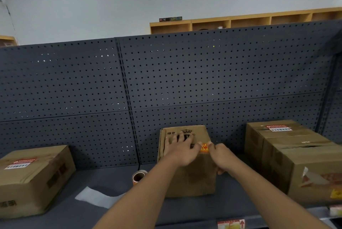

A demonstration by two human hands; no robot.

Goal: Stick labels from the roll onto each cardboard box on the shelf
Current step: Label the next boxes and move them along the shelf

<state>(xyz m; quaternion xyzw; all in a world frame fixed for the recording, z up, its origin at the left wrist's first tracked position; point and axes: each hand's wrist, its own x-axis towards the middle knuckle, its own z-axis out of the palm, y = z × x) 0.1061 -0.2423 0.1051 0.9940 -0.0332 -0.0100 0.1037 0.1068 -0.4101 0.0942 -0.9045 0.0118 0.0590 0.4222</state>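
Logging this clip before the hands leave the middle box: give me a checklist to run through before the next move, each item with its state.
1. Label on the middle box: ok, orange, at the top front edge.
2. Label pressed flat: cannot tell, fingers cover its ends.
3. Left hand steadying the box: ok, fingers spread flat on top.
4. Right hand grip: ok, pinches the label's right end.
5. Label roll within reach: ok, it sits on the shelf left of the box.
6. Other boxes labelled: cannot tell; left box and right box carry red and white stickers, the right one also a yellow patch low down.
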